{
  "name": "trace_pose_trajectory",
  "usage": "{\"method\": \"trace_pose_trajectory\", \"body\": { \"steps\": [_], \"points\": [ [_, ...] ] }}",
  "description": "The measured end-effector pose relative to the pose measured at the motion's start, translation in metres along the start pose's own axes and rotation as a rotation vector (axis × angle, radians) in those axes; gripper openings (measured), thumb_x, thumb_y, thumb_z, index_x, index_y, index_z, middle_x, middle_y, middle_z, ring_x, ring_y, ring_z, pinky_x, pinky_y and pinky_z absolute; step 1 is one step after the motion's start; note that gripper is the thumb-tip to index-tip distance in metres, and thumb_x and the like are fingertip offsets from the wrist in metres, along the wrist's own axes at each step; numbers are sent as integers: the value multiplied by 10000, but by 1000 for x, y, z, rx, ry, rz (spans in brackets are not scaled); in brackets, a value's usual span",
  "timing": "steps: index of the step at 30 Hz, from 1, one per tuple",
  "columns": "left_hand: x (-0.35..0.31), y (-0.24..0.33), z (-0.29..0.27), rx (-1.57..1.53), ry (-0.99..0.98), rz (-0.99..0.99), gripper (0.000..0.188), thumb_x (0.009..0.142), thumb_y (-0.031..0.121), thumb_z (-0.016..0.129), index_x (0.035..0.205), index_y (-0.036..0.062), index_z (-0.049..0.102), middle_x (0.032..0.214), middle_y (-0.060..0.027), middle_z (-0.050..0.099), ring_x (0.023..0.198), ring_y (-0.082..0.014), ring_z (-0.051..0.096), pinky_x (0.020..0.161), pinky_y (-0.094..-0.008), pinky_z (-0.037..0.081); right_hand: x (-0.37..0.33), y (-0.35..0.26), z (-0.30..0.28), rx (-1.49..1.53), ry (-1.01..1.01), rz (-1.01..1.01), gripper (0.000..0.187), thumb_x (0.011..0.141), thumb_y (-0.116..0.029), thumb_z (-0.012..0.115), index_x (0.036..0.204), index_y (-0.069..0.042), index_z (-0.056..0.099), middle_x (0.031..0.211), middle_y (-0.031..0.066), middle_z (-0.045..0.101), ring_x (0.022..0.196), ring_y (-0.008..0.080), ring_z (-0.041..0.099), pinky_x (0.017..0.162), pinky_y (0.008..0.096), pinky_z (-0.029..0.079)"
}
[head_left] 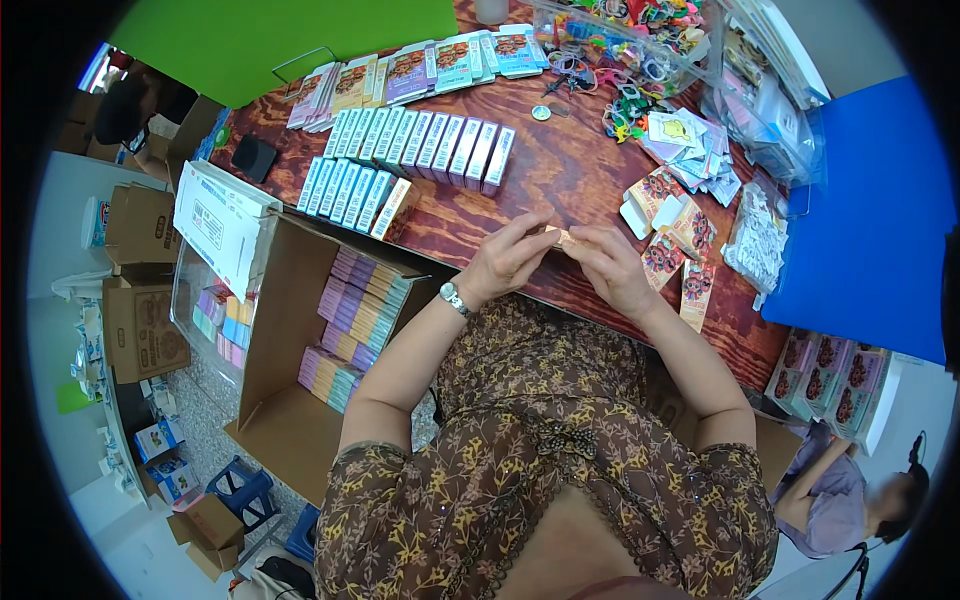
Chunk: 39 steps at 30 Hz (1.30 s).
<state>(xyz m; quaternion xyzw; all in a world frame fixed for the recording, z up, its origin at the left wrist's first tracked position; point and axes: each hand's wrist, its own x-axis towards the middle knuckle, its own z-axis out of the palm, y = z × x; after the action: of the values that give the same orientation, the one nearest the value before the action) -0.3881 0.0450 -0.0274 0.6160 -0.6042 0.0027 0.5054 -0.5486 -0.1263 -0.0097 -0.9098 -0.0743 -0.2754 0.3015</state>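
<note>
Over the table's near edge my left hand [505, 260] and my right hand [612, 268] meet with fingertips pinched on a small orange carton [563, 238]. Most of that carton is hidden by the fingers. Right of my right hand lie several flat orange cartons [697, 285] with printed figures, some overlapping. To the left of my left hand stand two rows of small boxes: a far row [440, 145] in teal and purple, and a near row [345, 190] whose end box [393, 208] is orange.
Flat coloured cartons [410, 72] fan along the table's back. A clear bin [640, 50] of colourful trinkets, loose cards [690, 140] and a bag of white pieces [757, 240] sit right. An open cardboard box [285, 290] of packed cartons stands left. Another person [830, 490] sits lower right.
</note>
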Motion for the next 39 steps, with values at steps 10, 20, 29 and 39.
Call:
{"method": "trace_pose_trajectory", "body": {
  "steps": [10,20,29,39],
  "points": [
    [-9,8,23,83,171,7,377,819,-19,747,1187,12,675,1235,-197,645,1033,-334,696,823,-369,595,-9,9,7,16,11,-18,403,812,48,727,1191,-80,689,1273,143,633,1118,342,639,946,396,538],
    [-23,6,40,-75,200,-283,598,813,45,787,1362,17,551,1233,-208,646,1067,-340,682,873,-372,569,5,-2,5,-15,-54,134,424,836,-53,767,1247,-88,670,1263,148,643,1087,321,661,910,387,553],
    [-17,12,59,-73,130,-301,777,835,-50,707,1516,-24,334,1129,-193,600,949,-306,651,824,-390,541,21,-10,11,-35,75,222,207,841,-115,750,1039,-68,717,1084,89,704,919,283,697,790,394,559],
    [-21,3,60,-40,115,-252,815,850,-71,691,1554,-9,284,1056,-186,591,923,-324,629,797,-396,532,32,-21,3,-210,-40,167,128,839,-55,703,952,-37,647,1014,114,701,910,299,698,758,382,578]
  ]
}}
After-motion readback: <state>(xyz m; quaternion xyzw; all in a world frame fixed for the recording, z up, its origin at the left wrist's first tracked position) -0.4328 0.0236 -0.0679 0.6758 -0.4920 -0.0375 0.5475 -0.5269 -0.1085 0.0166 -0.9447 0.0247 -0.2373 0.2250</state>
